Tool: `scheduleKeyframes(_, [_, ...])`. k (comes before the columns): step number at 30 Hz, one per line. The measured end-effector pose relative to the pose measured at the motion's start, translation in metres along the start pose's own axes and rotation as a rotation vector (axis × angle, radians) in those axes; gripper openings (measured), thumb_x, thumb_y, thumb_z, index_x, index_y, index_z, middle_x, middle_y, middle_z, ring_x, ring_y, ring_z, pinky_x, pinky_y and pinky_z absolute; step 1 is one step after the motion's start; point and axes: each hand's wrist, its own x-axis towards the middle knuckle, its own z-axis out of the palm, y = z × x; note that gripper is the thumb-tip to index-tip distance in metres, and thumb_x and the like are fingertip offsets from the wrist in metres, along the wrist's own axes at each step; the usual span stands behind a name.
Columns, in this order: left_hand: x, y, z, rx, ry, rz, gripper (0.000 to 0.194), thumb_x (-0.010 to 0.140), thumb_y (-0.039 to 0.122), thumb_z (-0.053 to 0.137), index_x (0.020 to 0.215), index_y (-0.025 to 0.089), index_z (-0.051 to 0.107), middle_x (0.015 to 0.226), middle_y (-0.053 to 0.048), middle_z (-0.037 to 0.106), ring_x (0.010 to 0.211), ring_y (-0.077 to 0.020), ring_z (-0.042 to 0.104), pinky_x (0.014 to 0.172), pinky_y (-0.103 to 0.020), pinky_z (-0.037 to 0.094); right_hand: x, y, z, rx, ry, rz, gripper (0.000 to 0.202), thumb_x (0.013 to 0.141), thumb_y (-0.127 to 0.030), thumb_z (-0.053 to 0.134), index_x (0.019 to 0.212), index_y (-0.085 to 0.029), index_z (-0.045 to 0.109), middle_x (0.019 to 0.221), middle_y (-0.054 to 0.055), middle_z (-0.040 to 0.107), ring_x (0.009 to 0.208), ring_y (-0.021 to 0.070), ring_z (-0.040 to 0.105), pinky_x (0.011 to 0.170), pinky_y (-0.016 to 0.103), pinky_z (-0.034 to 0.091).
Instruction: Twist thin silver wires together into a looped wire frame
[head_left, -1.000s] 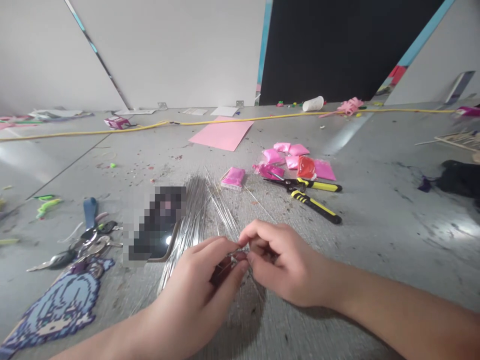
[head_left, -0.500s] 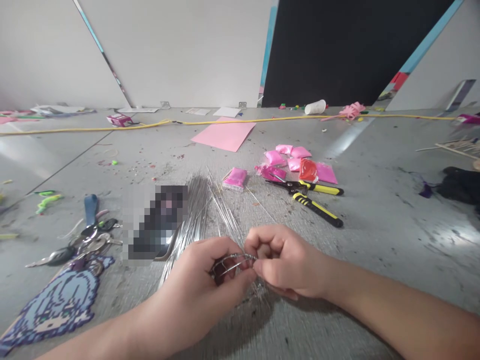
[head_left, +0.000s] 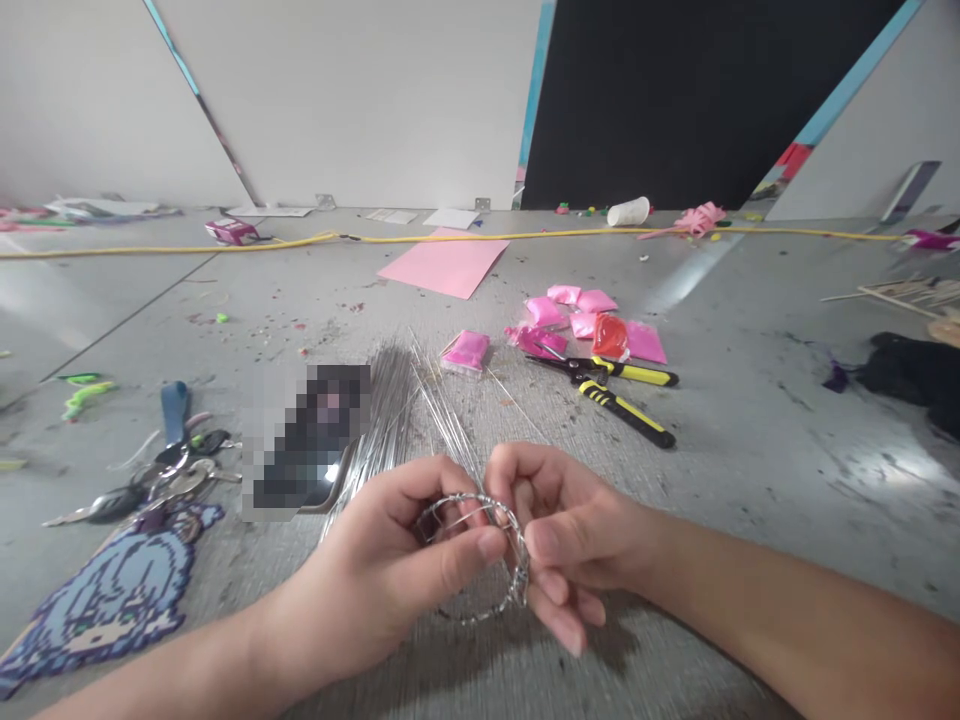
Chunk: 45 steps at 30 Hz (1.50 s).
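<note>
A ring of twisted silver wire (head_left: 480, 615) is held between my two hands, tilted so its round outline faces me. My left hand (head_left: 409, 555) grips its left side, the thumb lying across the ring and the fingers behind. At its right edge, my right hand (head_left: 574, 530) pinches the wire with thumb and index finger while its lower fingers hang loosely below. A thin strand crosses the inside of the ring. Just beyond the hands lies a bundle of loose straight wires (head_left: 386, 410). Pliers with yellow and black handles (head_left: 626, 405) rest with jaws apart, farther right.
A phone (head_left: 311, 440), partly pixelated, lies left of the wires, beside keys (head_left: 191, 480) and a blue pixel-art piece (head_left: 120, 590). Small pink packets (head_left: 547, 312), a pink sheet (head_left: 450, 262), a yellow cord (head_left: 442, 238) and a paper cup (head_left: 628, 212) are farther back.
The wire ring has been turned from nearly edge-on to showing its round face. My right hand's lower fingers have loosened and extended downward. The view has shifted slightly.
</note>
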Motion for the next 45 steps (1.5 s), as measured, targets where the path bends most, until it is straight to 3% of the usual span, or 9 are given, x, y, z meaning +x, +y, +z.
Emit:
scheduleKeyframes(5, [0.003, -0.002, -0.001, -0.045, 0.029, 0.001, 0.022, 0.087, 0.032, 0.07, 0.081, 0.016, 0.056, 0.073, 0.003, 0.052, 0.066, -0.0075, 0.044, 0.059, -0.02, 0.036, 0.003, 0.001, 0.001, -0.047, 0.08, -0.052, 0.026, 0.087, -0.03, 0.072, 0.093, -0.021, 0.048, 0.059, -0.008, 0.066, 0.045, 0.0108, 0.066, 0.032, 0.011, 0.045])
scheduleKeyframes(11, [0.008, 0.002, -0.001, 0.028, 0.087, -0.085, 0.027, 0.087, 0.038, 0.068, 0.083, 0.017, 0.053, 0.064, 0.007, 0.043, 0.054, -0.005, 0.035, 0.047, -0.018, 0.027, 0.003, 0.0, -0.004, -0.215, 0.22, -0.088, 0.026, 0.089, -0.03, 0.07, 0.093, -0.02, 0.047, 0.059, -0.007, 0.065, 0.048, 0.0108, 0.067, 0.036, 0.012, 0.047])
scheduleKeyframes(18, [0.006, 0.002, -0.003, -0.007, 0.067, -0.101, 0.03, 0.086, 0.041, 0.07, 0.082, 0.017, 0.052, 0.066, 0.007, 0.044, 0.052, -0.004, 0.035, 0.046, -0.018, 0.026, 0.004, -0.004, -0.004, -0.283, 0.211, -0.105, 0.033, 0.08, -0.031, 0.077, 0.092, -0.019, 0.049, 0.06, -0.007, 0.065, 0.045, 0.0101, 0.066, 0.034, 0.011, 0.045])
scheduleKeyframes(23, [0.007, 0.0, -0.003, 0.038, 0.097, -0.098, 0.029, 0.088, 0.041, 0.067, 0.082, 0.017, 0.052, 0.064, 0.007, 0.041, 0.053, -0.0049, 0.034, 0.046, -0.018, 0.026, 0.006, -0.002, -0.002, -0.366, 0.354, -0.116, 0.029, 0.08, -0.026, 0.077, 0.087, -0.02, 0.049, 0.055, -0.008, 0.063, 0.043, 0.0107, 0.064, 0.033, 0.012, 0.044])
scheduleKeyframes(29, [0.008, 0.005, -0.002, 0.194, 0.159, -0.058, 0.031, 0.09, 0.04, 0.063, 0.076, 0.017, 0.048, 0.06, 0.008, 0.037, 0.053, -0.0059, 0.03, 0.046, -0.019, 0.025, 0.002, -0.007, 0.0, -0.623, 0.463, -0.085, 0.025, 0.083, -0.031, 0.074, 0.086, -0.019, 0.053, 0.057, -0.007, 0.06, 0.043, 0.0082, 0.058, 0.035, 0.014, 0.04])
scheduleKeyframes(32, [0.008, 0.007, -0.002, 0.224, 0.163, -0.099, 0.03, 0.091, 0.04, 0.062, 0.076, 0.018, 0.048, 0.059, 0.008, 0.037, 0.053, -0.0061, 0.03, 0.046, -0.019, 0.024, 0.0, -0.013, 0.0, -0.833, 0.444, -0.126, 0.022, 0.085, -0.03, 0.071, 0.085, -0.018, 0.053, 0.06, -0.006, 0.056, 0.048, 0.007, 0.053, 0.042, 0.017, 0.039])
scheduleKeyframes(37, [0.01, 0.007, -0.005, 0.096, 0.055, -0.191, 0.03, 0.09, 0.043, 0.063, 0.081, 0.018, 0.05, 0.06, 0.008, 0.042, 0.052, -0.0057, 0.036, 0.048, -0.019, 0.027, -0.002, -0.019, 0.001, -1.101, 0.329, -0.18, 0.013, 0.092, -0.03, 0.061, 0.091, -0.018, 0.056, 0.069, -0.004, 0.052, 0.062, 0.0091, 0.049, 0.054, 0.021, 0.039])
scheduleKeyframes(41, [0.01, 0.007, -0.007, 0.037, 0.039, -0.219, 0.031, 0.088, 0.046, 0.066, 0.084, 0.018, 0.053, 0.062, 0.007, 0.044, 0.053, -0.0054, 0.041, 0.048, -0.019, 0.028, -0.003, -0.017, 0.001, -1.045, 0.25, -0.188, 0.016, 0.094, -0.032, 0.058, 0.1, -0.017, 0.059, 0.075, -0.002, 0.056, 0.066, 0.0097, 0.051, 0.059, 0.022, 0.041])
scheduleKeyframes(45, [0.008, 0.01, -0.007, 0.005, 0.004, -0.202, 0.03, 0.086, 0.045, 0.069, 0.085, 0.018, 0.056, 0.064, 0.007, 0.045, 0.053, -0.0046, 0.041, 0.048, -0.018, 0.029, -0.003, -0.014, 0.0, -0.862, 0.256, -0.176, 0.017, 0.091, -0.032, 0.063, 0.087, -0.017, 0.058, 0.068, -0.005, 0.049, 0.058, 0.0078, 0.044, 0.052, 0.021, 0.037])
